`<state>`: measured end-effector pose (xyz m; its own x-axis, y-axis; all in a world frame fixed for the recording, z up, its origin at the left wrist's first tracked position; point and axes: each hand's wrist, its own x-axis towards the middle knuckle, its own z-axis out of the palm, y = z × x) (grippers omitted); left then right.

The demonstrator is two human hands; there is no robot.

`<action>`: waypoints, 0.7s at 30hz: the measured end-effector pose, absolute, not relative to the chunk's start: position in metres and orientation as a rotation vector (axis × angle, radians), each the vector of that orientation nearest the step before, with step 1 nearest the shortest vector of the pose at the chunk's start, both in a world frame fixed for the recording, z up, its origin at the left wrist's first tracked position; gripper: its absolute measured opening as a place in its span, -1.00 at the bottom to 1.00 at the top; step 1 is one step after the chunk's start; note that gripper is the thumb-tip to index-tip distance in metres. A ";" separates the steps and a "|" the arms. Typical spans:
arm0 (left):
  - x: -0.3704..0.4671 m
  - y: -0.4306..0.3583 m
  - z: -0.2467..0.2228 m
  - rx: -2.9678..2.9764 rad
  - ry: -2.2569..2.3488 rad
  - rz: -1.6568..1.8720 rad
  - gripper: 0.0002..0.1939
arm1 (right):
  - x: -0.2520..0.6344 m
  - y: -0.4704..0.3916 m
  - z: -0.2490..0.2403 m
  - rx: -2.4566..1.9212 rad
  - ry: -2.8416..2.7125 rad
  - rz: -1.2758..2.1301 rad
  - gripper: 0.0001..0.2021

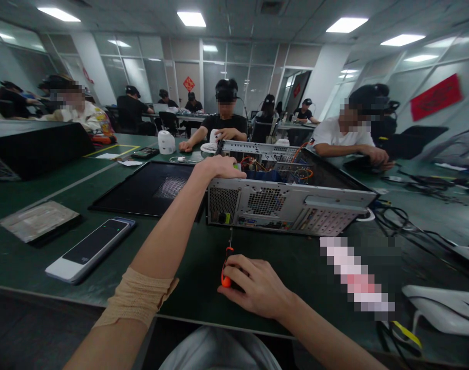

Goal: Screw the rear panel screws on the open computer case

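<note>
An opened metal computer case [257, 205] lies on its side on the green table, its rear panel facing me and wires showing inside. My left hand [221, 168] grips its upper left corner, thumb along the edge. The other fingers reach over into the case beside a small green patch; their tips are partly hidden. In front of the case, my right hand [253, 285] is closed around a screwdriver [226, 277] with an orange and black handle. Its shaft points away from me, the tip close to the lower rear edge. Whether the tip touches a screw I cannot tell.
A black side panel [142, 189] lies left of the case. Nearer are a white-and-black phone-like device [90, 249] and a flat metal drive [41, 221]. Black cables [396, 226] and a white device [446, 308] are at right. Co-workers [224, 121] sit across the table.
</note>
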<state>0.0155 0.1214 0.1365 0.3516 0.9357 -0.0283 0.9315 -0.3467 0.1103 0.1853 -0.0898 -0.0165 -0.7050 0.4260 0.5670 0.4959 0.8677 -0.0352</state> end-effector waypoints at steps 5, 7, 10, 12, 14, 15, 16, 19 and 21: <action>0.015 0.120 0.138 2.479 1.733 0.047 -0.03 | 0.186 -0.090 -0.017 -0.658 -2.453 -0.190 -0.74; 0.015 0.116 0.140 2.470 1.741 0.039 -0.01 | 0.186 -0.090 -0.017 -0.629 -2.447 -0.191 -0.75; 0.016 0.111 0.142 2.468 1.747 0.032 0.00 | 0.185 -0.091 -0.019 -0.631 -2.435 -0.203 -0.74; 0.017 0.110 0.142 2.465 1.754 0.041 -0.01 | 0.184 -0.091 -0.019 -0.646 -2.422 -0.222 -0.75; 0.017 0.109 0.141 2.456 1.765 0.048 -0.01 | 0.183 -0.092 -0.019 -0.633 -2.413 -0.239 -0.76; 0.017 0.110 0.141 2.453 1.771 0.047 -0.01 | 0.183 -0.093 -0.019 -0.622 -2.411 -0.248 -0.78; 0.017 0.110 0.140 2.449 1.778 0.045 -0.02 | 0.183 -0.093 -0.019 -0.610 -2.407 -0.259 -0.79; 0.017 0.110 0.139 2.459 1.783 0.060 -0.05 | 0.183 -0.093 -0.018 -0.591 -2.398 -0.279 -0.82; 0.017 0.110 0.139 2.471 1.772 0.079 -0.04 | 0.184 -0.094 -0.017 -0.592 -2.408 -0.262 -0.82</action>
<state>0.0172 0.1101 0.1393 0.3217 0.9467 -0.0161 0.9415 -0.3180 0.1114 0.1838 -0.0935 -0.0171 -0.6957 0.3487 0.6280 0.4755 0.8789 0.0388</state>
